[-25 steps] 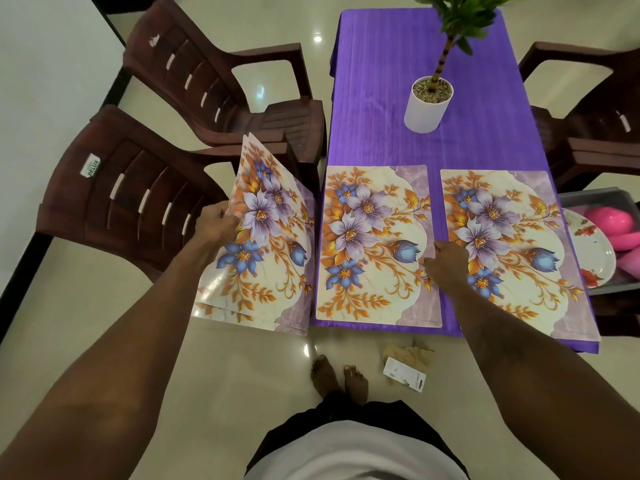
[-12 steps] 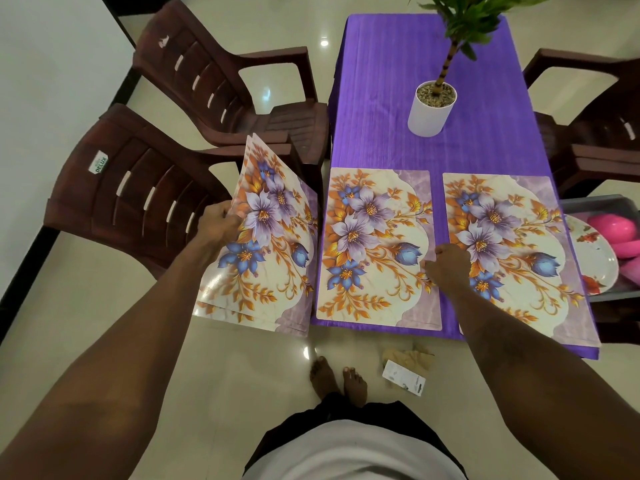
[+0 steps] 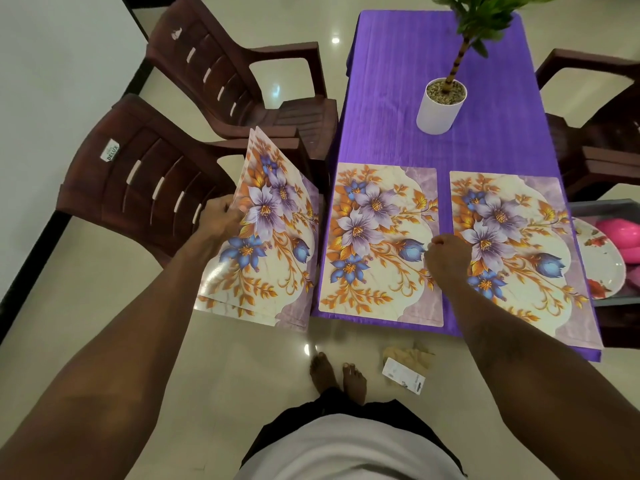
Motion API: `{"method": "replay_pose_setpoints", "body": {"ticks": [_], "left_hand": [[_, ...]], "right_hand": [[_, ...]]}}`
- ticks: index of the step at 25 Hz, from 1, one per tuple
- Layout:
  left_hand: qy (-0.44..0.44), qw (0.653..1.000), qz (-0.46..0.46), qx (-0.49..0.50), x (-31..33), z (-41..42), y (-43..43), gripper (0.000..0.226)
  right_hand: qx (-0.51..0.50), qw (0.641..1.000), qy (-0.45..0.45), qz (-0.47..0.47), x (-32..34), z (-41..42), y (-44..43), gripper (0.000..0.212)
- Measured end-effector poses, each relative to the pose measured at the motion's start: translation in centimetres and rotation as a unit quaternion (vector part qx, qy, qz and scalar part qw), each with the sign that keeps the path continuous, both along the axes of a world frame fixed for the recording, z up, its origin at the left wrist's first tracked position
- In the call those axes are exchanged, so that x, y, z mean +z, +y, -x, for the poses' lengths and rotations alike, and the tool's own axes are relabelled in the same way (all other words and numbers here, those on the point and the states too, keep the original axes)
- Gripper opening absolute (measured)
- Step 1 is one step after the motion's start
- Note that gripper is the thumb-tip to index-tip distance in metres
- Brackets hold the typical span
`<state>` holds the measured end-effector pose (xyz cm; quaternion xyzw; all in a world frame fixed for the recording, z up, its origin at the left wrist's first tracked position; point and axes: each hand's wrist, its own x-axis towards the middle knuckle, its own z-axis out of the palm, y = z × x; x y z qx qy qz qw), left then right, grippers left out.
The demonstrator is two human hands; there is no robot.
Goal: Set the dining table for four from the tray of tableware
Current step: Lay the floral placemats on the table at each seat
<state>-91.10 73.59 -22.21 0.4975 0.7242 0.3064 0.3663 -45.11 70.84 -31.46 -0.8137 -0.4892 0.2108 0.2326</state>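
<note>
Head view. Step, seemingly: laying placemats. Left mat [image 3: 377,237] and right mat [image 3: 509,244] flat on counter [image 3: 398,98], nearer than plant pot [image 3: 440,109]. Left grip [image 3: 221,220] clasping spare mats [image 3: 273,244], left of pot, off counter. Right grip [image 3: 448,258] curled between laid mats; hold unclear. Next, likely: spares beyond pot.

We see a purple cloth [image 3: 388,116] on the table. The mats [image 3: 377,237] are cream, with purple and blue flowers and orange leaves. The pot [image 3: 438,112] is white and its plant [image 3: 485,12] is green. The chairs [image 3: 149,181] are dark brown. The bowls [image 3: 620,232] are pink.
</note>
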Motion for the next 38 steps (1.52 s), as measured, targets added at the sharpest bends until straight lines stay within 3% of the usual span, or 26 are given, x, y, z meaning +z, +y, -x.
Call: {"method": "replay_pose_setpoints", "body": {"ticks": [6,9,11,13,15,19,22,28,38], "left_hand": [[-0.035,0.999,-0.017,0.022,2.0,1.8,-0.1,0.029],[-0.087,0.994,-0.042,0.047,3.4,3.9,0.1,0.017],[-0.135,0.986,-0.059,0.078,4.2,6.1,0.1,0.011],[-0.177,0.978,-0.066,0.092,4.8,8.6,0.2,0.005],[-0.191,0.973,-0.065,0.108,5.0,12.2,0.6,0.003],[-0.194,0.975,-0.046,0.095,5.3,20.4,1.8,0.006],[-0.212,0.971,-0.027,0.105,5.7,26.8,2.1,0.007],[-0.211,0.973,-0.019,0.088,5.7,37.1,5.3,0.007],[-0.204,0.979,0.014,0.021,4.2,48.7,20.9,0.021]], "right_hand": [[0.056,0.996,0.075,-0.010,2.3,8.2,2.5,0.021],[0.112,0.988,0.105,-0.012,3.6,14.0,3.0,0.019],[0.162,0.977,0.132,0.044,4.1,18.4,3.7,0.037],[0.185,0.950,0.214,0.135,4.9,23.0,4.6,0.056],[0.166,0.922,0.301,0.180,5.6,27.5,5.3,0.055],[0.082,0.932,0.346,0.074,6.8,36.1,6.0,0.018],[0.028,0.939,0.340,0.044,7.6,42.5,6.4,0.021],[-0.030,0.914,0.404,-0.024,9.8,53.3,7.0,0.014],[-0.094,0.896,0.416,-0.120,8.8,65.3,20.3,0.014]]}}
